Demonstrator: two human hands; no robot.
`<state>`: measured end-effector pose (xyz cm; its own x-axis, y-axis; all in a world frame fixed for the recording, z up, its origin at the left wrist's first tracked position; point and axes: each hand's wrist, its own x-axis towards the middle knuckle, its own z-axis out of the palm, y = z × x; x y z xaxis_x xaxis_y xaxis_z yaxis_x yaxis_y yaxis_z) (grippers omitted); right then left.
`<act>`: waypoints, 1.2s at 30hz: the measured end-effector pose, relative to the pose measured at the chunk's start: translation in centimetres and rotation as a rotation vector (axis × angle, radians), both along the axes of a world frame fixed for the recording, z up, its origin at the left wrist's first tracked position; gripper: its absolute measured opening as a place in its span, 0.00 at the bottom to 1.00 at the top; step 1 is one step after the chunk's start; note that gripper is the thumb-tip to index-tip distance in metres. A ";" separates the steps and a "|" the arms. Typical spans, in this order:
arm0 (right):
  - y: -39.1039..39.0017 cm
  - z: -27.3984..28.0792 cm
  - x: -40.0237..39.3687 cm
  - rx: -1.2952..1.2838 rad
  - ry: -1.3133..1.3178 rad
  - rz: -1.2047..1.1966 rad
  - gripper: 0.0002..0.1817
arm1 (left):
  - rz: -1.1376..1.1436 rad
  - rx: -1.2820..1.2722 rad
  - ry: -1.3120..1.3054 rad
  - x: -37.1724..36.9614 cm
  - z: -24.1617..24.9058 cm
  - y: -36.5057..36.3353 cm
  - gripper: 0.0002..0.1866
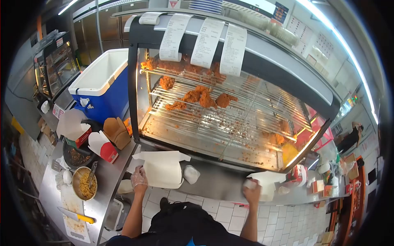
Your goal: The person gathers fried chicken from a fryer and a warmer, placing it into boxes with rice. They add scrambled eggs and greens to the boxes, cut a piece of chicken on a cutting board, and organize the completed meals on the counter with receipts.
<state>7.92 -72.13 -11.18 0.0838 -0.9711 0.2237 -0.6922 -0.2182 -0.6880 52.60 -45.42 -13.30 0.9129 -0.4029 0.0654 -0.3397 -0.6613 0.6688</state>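
Observation:
An open white takeaway box (163,171) stands at the counter edge below the heated display case. My left hand (139,179), in a clear plastic glove, has its fingers closed at the box's left side. Against the right of that box lies a white wrapped bundle (191,174). Farther right, my right hand (251,191) is at the left side of a second white takeaway box (269,184), its fingers bent against the wall and slightly blurred. Whether that box holds anything is hidden from me.
The glass display case (230,158) holds fried chicken (205,98) on wire racks, with printed receipts (207,43) hanging over it. Left are a blue cooler (102,86), takeaway cartons (117,133), a noodle bowl (85,184) and a yellow-handled knife (84,217). Another person (351,139) stands far right.

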 end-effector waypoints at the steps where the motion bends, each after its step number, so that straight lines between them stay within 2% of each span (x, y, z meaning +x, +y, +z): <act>1: 0.1 3.5 -1.4 0.046 0.112 -0.141 0.26 | 0.030 -0.008 0.068 -0.2 -0.1 -0.1 0.14; 2: -1.9 2.2 -4.3 -0.182 0.232 -0.143 0.26 | 0.038 -0.007 0.070 -0.4 -0.3 -0.1 0.14; 3: -4.0 0.8 -6.8 -0.176 0.233 -0.139 0.26 | 0.020 0.030 0.046 -0.5 -0.6 -0.4 0.15; 5: -7.5 -2.3 -10.4 -0.193 0.188 0.171 0.27 | -0.004 0.072 0.032 -0.7 -0.6 -1.1 0.16; 7: -8.9 -5.3 -11.2 0.082 0.434 0.261 0.26 | -0.046 0.081 0.049 -1.0 -0.1 -2.0 0.18; 8: -5.5 -0.7 -7.4 0.223 0.558 0.021 0.27 | -0.046 0.097 0.061 -1.2 0.2 -2.0 0.18; 9: -3.7 -0.3 -6.4 0.237 0.566 0.026 0.27 | -0.051 0.124 0.078 -1.2 0.7 -2.1 0.18; 11: -3.6 0.4 -3.1 -0.185 0.579 -0.311 0.25 | -0.034 0.126 0.078 -0.4 1.0 -2.8 0.19; 13: -0.3 1.8 3.6 -0.321 0.077 0.104 0.22 | -0.141 0.135 -0.096 -0.2 -0.3 -2.1 0.19; 14: 2.2 1.6 7.6 -0.189 -0.051 0.374 0.21 | -0.145 0.145 -0.096 0.0 -0.6 -2.2 0.19; 15: 3.5 -0.9 11.9 0.047 -0.147 0.627 0.26 | -0.111 0.130 -0.080 0.3 -0.8 -2.7 0.20; 16: 5.4 -1.4 16.3 0.047 0.006 0.707 0.34 | -0.079 0.117 -0.065 0.7 -1.1 -2.9 0.20; 17: 6.3 -3.4 19.8 -0.028 0.009 0.784 0.41 | -0.087 0.126 -0.069 1.0 -2.3 -2.8 0.20; 19: 8.5 -1.3 24.3 0.005 0.356 0.764 0.40 | -0.129 0.381 -0.349 2.5 -4.4 -2.1 0.21; 20: 8.5 -1.6 25.0 0.010 0.354 0.755 0.40 | -0.139 0.382 -0.351 3.2 -4.4 -1.5 0.21; 22: 8.5 -2.7 25.0 -0.061 0.497 0.710 0.36 | -0.212 0.595 -0.426 3.7 -4.8 -0.6 0.19; 23: 8.4 -2.8 24.3 -0.037 0.505 0.700 0.36 | -0.235 0.606 -0.415 2.8 -3.6 -0.6 0.19; 25: 7.5 -2.8 22.3 0.192 0.405 0.409 0.32 | -0.075 0.200 -0.111 1.8 -1.5 -0.9 0.17; 26: 6.6 -2.5 21.0 0.205 0.412 0.404 0.32 | -0.109 0.054 -0.114 2.9 -5.6 -0.6 0.15; 27: 5.5 -1.8 19.6 0.472 0.132 0.429 0.30 | -0.109 0.058 -0.105 2.8 -9.1 -1.2 0.15; 28: 5.2 -1.0 18.9 0.732 -0.158 0.442 0.29 | -0.236 0.306 -0.344 2.7 -11.9 -1.6 0.17; 29: 6.1 0.6 18.9 0.736 -0.151 0.444 0.29 | -0.361 0.552 -0.583 2.5 -13.5 -1.8 0.19; 30: 7.5 3.4 19.1 0.589 -0.171 0.611 0.30 | -0.471 0.935 -0.655 0.8 -13.8 -2.9 0.24; 31: 9.0 5.4 19.4 0.439 -0.194 0.767 0.32 | -0.478 0.936 -0.654 -1.2 -12.0 -3.8 0.24; 32: 9.6 6.4 20.3 0.491 -0.145 0.804 0.33 | -0.527 0.676 -0.514 -3.6 -8.3 -4.5 0.25; 33: 10.3 5.7 21.7 0.496 -0.149 0.783 0.33 | -0.571 0.417 -0.369 -5.3 -6.2 -5.4 0.27; 35: 11.0 2.6 23.8 0.382 0.179 0.576 0.37 | -0.678 0.319 -0.308 -6.9 -6.1 -7.3 0.26; 36: 10.6 0.4 23.6 0.388 0.174 0.567 0.37 | -0.752 0.223 -0.245 -7.5 -6.3 -7.8 0.26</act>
<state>31.51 -61.57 -10.82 0.6033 -0.7740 -0.1920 -0.6515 -0.3395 -0.6785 45.06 -53.20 -19.55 0.3639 -0.9285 0.0738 -0.8643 -0.3071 0.3984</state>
